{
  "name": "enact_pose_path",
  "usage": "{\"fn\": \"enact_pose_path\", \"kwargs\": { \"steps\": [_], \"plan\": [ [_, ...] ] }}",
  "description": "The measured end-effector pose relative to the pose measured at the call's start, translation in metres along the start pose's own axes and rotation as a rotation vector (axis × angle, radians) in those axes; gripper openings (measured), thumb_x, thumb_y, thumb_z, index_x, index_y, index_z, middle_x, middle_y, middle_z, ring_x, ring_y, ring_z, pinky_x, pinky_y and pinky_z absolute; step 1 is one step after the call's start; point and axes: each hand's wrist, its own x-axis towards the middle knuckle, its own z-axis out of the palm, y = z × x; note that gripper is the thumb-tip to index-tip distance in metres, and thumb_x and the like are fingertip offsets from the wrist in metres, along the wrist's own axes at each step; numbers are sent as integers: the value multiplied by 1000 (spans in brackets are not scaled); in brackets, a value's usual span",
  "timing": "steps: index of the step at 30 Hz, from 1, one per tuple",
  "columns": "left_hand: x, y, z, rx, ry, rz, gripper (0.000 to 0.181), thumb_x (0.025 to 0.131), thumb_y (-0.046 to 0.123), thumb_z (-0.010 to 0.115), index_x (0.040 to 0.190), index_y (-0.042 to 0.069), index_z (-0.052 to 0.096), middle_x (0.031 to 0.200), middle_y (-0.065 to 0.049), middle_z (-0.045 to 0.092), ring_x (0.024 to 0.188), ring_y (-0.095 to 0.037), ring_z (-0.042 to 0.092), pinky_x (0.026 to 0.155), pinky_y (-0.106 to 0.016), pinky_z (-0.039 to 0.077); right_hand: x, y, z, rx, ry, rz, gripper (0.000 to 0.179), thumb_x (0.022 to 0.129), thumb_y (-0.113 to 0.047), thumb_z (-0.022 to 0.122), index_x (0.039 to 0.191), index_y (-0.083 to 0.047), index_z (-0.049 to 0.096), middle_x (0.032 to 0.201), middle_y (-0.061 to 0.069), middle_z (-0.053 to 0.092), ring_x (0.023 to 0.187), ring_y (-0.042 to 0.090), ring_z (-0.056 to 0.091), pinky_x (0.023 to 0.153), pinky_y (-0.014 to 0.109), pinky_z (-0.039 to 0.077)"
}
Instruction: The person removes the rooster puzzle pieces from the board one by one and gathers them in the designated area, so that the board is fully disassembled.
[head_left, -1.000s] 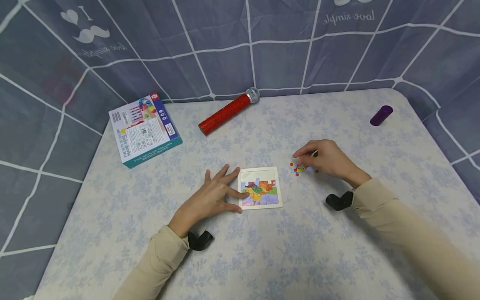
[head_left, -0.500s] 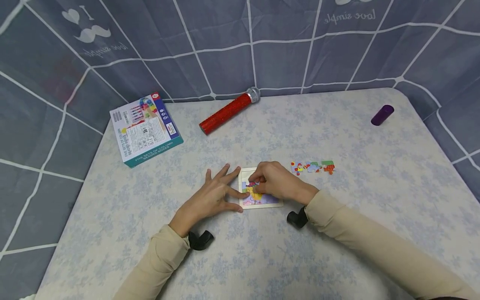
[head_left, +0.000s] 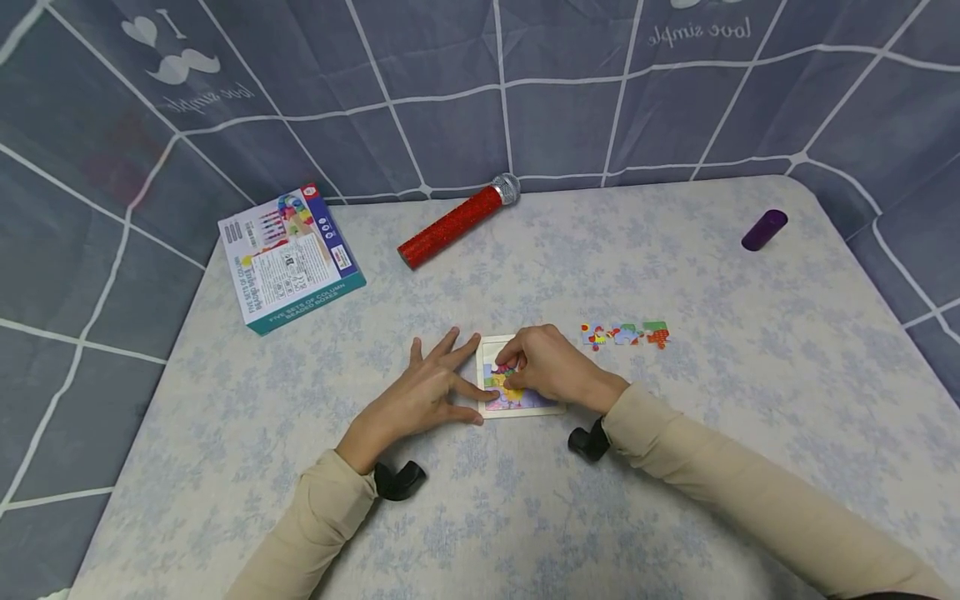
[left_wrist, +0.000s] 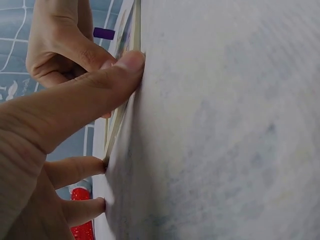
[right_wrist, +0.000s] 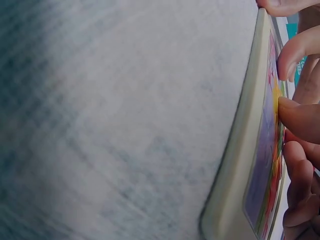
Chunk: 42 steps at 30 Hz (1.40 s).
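A small white-framed jigsaw puzzle lies on the table in the head view, its colourful pieces partly filling the frame. My left hand has its fingers spread, with thumb and fingertips at the frame's left side and one finger reaching onto the picture. Over the puzzle, my right hand pinches a puzzle piece with thumb and curled fingers, down at the picture's surface. Most of that piece is hidden by the fingers. In the right wrist view, the right thumb touches the picture inside the raised frame edge.
A row of loose puzzle pieces lies right of the frame. Farther back are a red glittery microphone, a beaded-box set carton at left and a purple cylinder at right. A grey checked curtain hangs behind the table.
My right hand has moved left from the loose pieces to the puzzle with a piece, then stayed there with small finger shifts. The left hand keeps its place at the frame.
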Motion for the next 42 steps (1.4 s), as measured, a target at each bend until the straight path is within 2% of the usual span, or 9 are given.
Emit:
{"fn": "enact_pose_path", "kwargs": {
  "steps": [7, 14, 20, 25, 34, 38, 42],
  "plan": [
    [0, 0, 0, 14, -20, 0, 39, 77, 36, 82, 114, 27, 75, 158, -15, 26, 148, -41, 8, 103, -77, 0, -1, 1, 1, 41, -4, 33, 20, 79, -5, 81, 99, -5, 76, 92, -2, 70, 76, 9, 58, 70, 26, 50],
    [0, 0, -1, 12, -19, 2, 38, 77, 35, 82, 113, 28, 76, 158, -15, 27, 148, -42, 8, 103, -78, 1, -3, 0, 3, 55, 17, 11, 18, 79, -3, 80, 95, -7, 73, 82, -1, 64, 72, 10, 55, 68, 26, 48],
    [-1, -1, -1, 27, -6, 8, 36, 77, 36, 82, 112, 30, 76, 158, -15, 28, 147, -42, 10, 102, -79, 3, -7, -2, 8, 74, -17, -11, 13, 82, 1, 75, 88, -10, 72, 73, -5, 63, 65, 7, 56, 64, 25, 48],
    [0, -1, 0, 25, -4, 5, 35, 78, 37, 82, 112, 30, 76, 158, -14, 28, 148, -41, 10, 102, -78, 3, -9, -2, 5, 103, -15, -9, 12, 83, -4, 77, 93, -8, 73, 78, -7, 65, 70, 7, 59, 68, 26, 51],
    [0, -1, -1, 15, -3, -3, 37, 78, 35, 82, 114, 29, 75, 158, -13, 28, 148, -41, 10, 103, -78, 1, -7, 1, -2, 139, 55, -29, 7, 89, -9, 71, 94, -10, 76, 76, -6, 67, 67, 9, 61, 65, 28, 51],
    [-1, -1, -1, 9, -7, -7, 37, 78, 35, 82, 114, 29, 75, 158, -13, 28, 148, -41, 9, 103, -78, 1, -7, 5, -5, 201, 64, 2, 7, 90, -14, 73, 94, -11, 78, 81, -5, 71, 69, 12, 63, 64, 30, 50],
    [0, 1, -2, 17, -11, -12, 39, 78, 36, 82, 115, 28, 75, 158, -14, 27, 148, -41, 9, 103, -77, 1, -13, 11, -12, 258, 72, 73, 10, 88, -17, 75, 94, -12, 80, 89, -2, 74, 76, 12, 66, 68, 31, 50]
  ]
}}
